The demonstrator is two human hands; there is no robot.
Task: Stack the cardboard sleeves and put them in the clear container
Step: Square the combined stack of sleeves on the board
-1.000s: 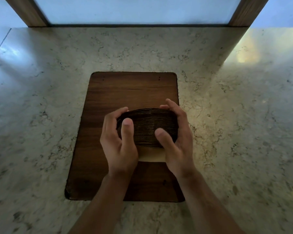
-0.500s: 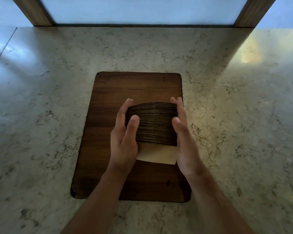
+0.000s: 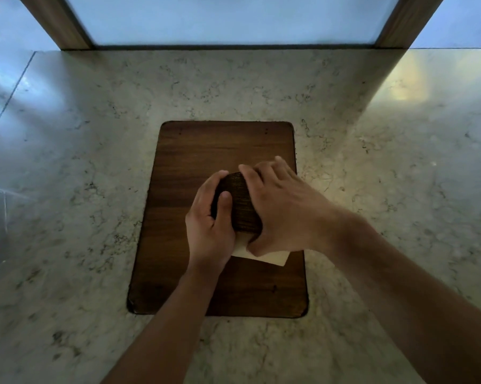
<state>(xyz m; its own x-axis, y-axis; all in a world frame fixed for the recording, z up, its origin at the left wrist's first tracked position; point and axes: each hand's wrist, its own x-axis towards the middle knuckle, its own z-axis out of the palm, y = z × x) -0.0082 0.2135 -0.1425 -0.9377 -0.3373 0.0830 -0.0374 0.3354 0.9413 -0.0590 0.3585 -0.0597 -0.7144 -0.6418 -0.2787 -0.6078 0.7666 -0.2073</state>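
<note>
In the head view, the stack of cardboard sleeves point(image 3: 240, 207) stood on edge on a wooden board point(image 3: 206, 151) lying on the marble surface point(image 3: 95, 134). The left hand point(image 3: 210, 217) was curled round its left side, and the right hand point(image 3: 278, 206) gripped over the top, apparently squeezing the sleeves together so none slipped. The clear container was not plainly visible.

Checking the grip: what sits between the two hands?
Head view: the stack of cardboard sleeves, gripped by left hand and right hand.
</note>
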